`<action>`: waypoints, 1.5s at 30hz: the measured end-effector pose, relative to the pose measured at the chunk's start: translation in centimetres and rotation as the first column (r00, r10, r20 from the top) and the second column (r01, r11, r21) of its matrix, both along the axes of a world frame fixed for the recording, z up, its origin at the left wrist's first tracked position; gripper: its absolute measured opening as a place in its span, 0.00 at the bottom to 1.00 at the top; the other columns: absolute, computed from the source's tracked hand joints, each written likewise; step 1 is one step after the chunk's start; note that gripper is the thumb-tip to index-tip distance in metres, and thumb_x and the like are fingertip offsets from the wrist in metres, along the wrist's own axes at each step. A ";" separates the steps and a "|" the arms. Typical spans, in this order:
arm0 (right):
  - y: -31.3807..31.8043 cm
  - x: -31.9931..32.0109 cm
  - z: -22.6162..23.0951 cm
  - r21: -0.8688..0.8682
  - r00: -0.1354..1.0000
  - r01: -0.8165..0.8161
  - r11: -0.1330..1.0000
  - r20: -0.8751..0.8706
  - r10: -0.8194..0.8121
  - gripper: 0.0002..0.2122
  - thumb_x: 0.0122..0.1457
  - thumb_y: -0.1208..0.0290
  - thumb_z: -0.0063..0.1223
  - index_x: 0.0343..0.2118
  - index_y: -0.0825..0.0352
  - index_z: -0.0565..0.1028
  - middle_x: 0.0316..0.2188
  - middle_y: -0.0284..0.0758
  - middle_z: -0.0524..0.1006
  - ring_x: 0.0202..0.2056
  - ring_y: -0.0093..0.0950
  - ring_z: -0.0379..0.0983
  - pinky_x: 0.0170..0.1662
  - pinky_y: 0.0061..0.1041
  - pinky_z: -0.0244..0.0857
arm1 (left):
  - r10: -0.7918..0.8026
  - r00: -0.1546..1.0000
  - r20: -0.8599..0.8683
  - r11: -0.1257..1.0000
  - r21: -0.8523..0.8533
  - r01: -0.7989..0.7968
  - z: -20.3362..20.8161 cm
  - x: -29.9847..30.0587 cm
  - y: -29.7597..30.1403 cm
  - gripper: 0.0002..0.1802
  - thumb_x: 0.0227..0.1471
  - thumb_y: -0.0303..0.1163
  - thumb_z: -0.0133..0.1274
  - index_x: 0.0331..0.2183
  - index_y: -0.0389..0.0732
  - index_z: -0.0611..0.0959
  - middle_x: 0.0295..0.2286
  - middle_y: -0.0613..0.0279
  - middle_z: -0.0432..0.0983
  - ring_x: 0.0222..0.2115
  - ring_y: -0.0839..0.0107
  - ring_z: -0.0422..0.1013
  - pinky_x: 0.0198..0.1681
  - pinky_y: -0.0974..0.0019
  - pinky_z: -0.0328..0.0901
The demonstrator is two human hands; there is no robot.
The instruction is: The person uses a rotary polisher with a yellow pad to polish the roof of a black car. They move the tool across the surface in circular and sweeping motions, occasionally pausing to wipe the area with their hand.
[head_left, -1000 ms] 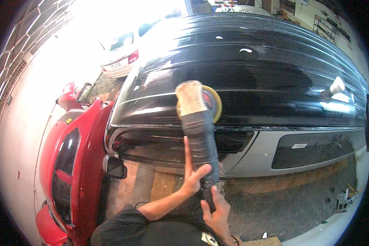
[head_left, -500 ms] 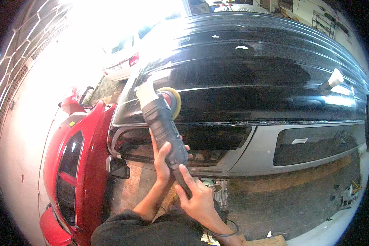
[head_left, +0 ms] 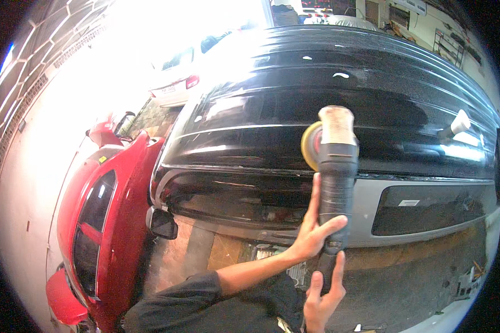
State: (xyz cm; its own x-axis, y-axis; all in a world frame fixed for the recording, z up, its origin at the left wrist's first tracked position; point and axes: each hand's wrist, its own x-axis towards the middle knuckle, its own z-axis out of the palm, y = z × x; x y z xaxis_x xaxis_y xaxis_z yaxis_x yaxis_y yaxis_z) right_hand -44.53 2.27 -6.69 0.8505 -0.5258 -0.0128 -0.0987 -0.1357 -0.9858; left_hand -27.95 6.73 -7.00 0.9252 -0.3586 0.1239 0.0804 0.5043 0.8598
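Both my hands are on a black power polisher [head_left: 338, 186] with a pale head and a round yellow pad [head_left: 309, 149]. My left hand [head_left: 315, 232] grips the left side of its body, thumb lying across it. Further back, my right hand [head_left: 325, 299] is closed around the rear handle. The pad is over the glossy black roof [head_left: 261, 108] of a grey van, near its side edge; I cannot tell how firmly it touches. Small white dabs [head_left: 340, 75] show on the roof, and a white-topped bottle or similar object [head_left: 460, 121] is at its right.
A red car [head_left: 129, 205] stands close on the left. The van's side mirror [head_left: 163, 223] juts out toward it. A white car [head_left: 175, 83] is in the glare behind. Below the van's side window [head_left: 416, 210] runs a tiled floor [head_left: 394, 283] with various items on it.
The polisher has moved well to the right along the roof, both hands with it, and now points straighter ahead. My left forearm reaches further across. The whole view has shifted slightly.
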 end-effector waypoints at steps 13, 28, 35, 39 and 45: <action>-0.8 1.9 -3.3 -0.365 0.964 -0.184 0.913 0.113 0.240 0.39 0.56 0.71 0.72 0.70 0.72 0.65 0.54 0.53 0.81 0.52 0.39 0.80 0.57 0.34 0.71 | 0.150 0.986 0.067 0.988 -0.047 -0.147 -2.2 0.3 3.4 0.65 0.60 0.31 0.63 0.75 0.52 0.30 0.72 0.50 0.47 0.64 0.62 0.60 0.66 0.58 0.58; 1.9 9.7 -1.7 -0.501 0.790 -0.517 0.694 0.032 0.612 0.38 0.52 0.79 0.68 0.69 0.65 0.69 0.39 0.49 0.85 0.39 0.35 0.85 0.44 0.31 0.75 | 0.502 0.863 -0.056 0.820 -0.288 -0.495 -3.6 2.4 11.3 0.65 0.60 0.29 0.59 0.74 0.60 0.27 0.53 0.49 0.70 0.41 0.61 0.77 0.44 0.56 0.77; 8.1 14.1 1.4 -0.435 0.733 -0.609 0.663 0.011 0.680 0.36 0.53 0.80 0.68 0.68 0.62 0.70 0.45 0.52 0.85 0.44 0.36 0.86 0.48 0.33 0.76 | 0.599 0.789 -0.138 0.753 -0.239 -0.613 -0.6 5.4 17.5 0.62 0.58 0.36 0.59 0.75 0.64 0.33 0.47 0.43 0.70 0.35 0.50 0.80 0.32 0.48 0.81; 10.8 14.7 4.5 -0.341 0.745 -0.625 0.703 0.008 0.667 0.36 0.58 0.77 0.65 0.71 0.62 0.65 0.48 0.56 0.82 0.49 0.50 0.82 0.51 0.40 0.76 | 0.515 0.837 -0.185 0.803 -0.239 -0.547 1.4 7.3 19.7 0.61 0.60 0.29 0.57 0.75 0.60 0.31 0.44 0.46 0.74 0.33 0.58 0.80 0.31 0.54 0.81; 6.8 10.8 7.3 -0.320 0.872 -0.464 0.826 -0.004 0.489 0.37 0.58 0.77 0.66 0.71 0.64 0.65 0.40 0.45 0.85 0.37 0.26 0.81 0.43 0.28 0.75 | 0.551 0.820 0.154 0.811 0.133 -0.570 0.9 7.3 13.6 0.56 0.60 0.33 0.58 0.76 0.52 0.40 0.55 0.43 0.68 0.54 0.51 0.71 0.60 0.51 0.68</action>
State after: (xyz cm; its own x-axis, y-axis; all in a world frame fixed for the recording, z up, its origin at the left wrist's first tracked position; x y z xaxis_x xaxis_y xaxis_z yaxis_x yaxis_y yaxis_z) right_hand -33.74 9.08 0.59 0.9880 -0.0219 0.1528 0.1280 -0.4372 -0.8902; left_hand -20.69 20.36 -6.13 0.9567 0.1947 0.2164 -0.2662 0.2841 0.9211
